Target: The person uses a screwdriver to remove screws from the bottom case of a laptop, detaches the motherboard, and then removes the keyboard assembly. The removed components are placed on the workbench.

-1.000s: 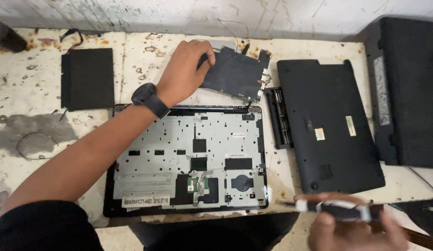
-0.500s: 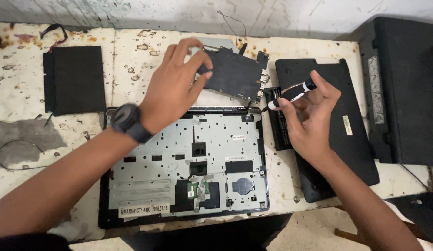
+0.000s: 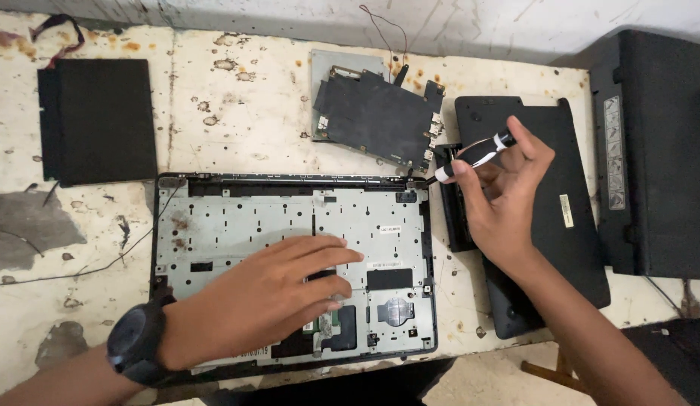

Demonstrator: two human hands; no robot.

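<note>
Since half a second ago the left hand (image 3: pixel 278 289) has come off the circuit board (image 3: pixel 376 119) and dropped onto the opened laptop base (image 3: pixel 290 225), where it now lies flat, palm down, fingers stretched out together over the lower middle of the silver metal plate, gripping nothing. A dark watch (image 3: pixel 137 342) sits on that wrist. The right hand (image 3: pixel 504 199) has hardly shifted: it hovers over the base's upper right corner, fingers curled around a black-and-white screwdriver (image 3: pixel 476 156) that slants down to the left, its tip close to the corner by the hinge; whether the tip touches cannot be told. The circuit board lies free on the stained white table (image 3: pixel 237 98), just above the base's right end, partly over a grey plate (image 3: pixel 342 64). Right of the base, under the right forearm, lies a black bottom cover (image 3: pixel 549 218), and beyond it another black laptop (image 3: pixel 658 150) at the table's edge. A flat black panel (image 3: pixel 98 120) rests at the far left.
</note>
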